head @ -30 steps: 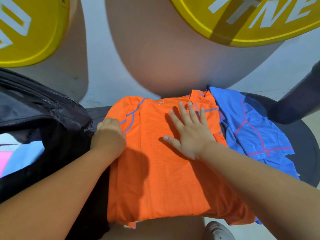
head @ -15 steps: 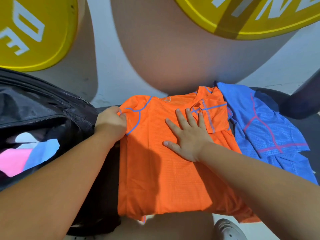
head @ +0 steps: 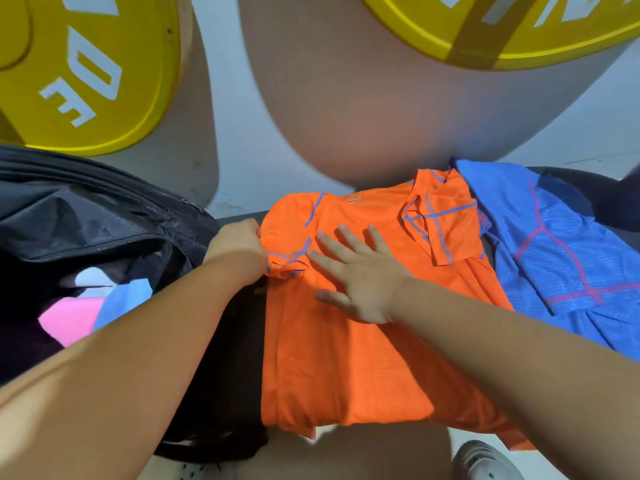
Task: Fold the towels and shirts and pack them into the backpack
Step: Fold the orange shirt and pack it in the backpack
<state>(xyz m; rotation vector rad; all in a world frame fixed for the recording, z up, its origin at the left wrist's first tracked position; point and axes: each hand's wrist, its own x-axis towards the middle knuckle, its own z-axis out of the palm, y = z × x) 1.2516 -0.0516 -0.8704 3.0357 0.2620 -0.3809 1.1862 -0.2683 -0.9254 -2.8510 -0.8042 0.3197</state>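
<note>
orange shirt (head: pixel 346 358), neck label (head: pixel 352 200) unreadable, yellow disc (head: pixel 145 81) with cropped white letters

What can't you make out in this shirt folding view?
Head view:
Left hand fingertips: hidden behind its knuckles at the orange shirt sleeve.
Backpack contents: mostly dark; only pink and light blue patches show.
Blue shirt: cut off by the right edge.
Yellow discs lettering: cut by the frame edges.

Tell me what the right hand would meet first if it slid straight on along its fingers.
Lying flat on the orange mesh shirt with blue seams, the right hand would likely cross that shirt's blue shoulder seam first, passing beside the left hand that pinches the sleeve; depth is unclear.
</note>
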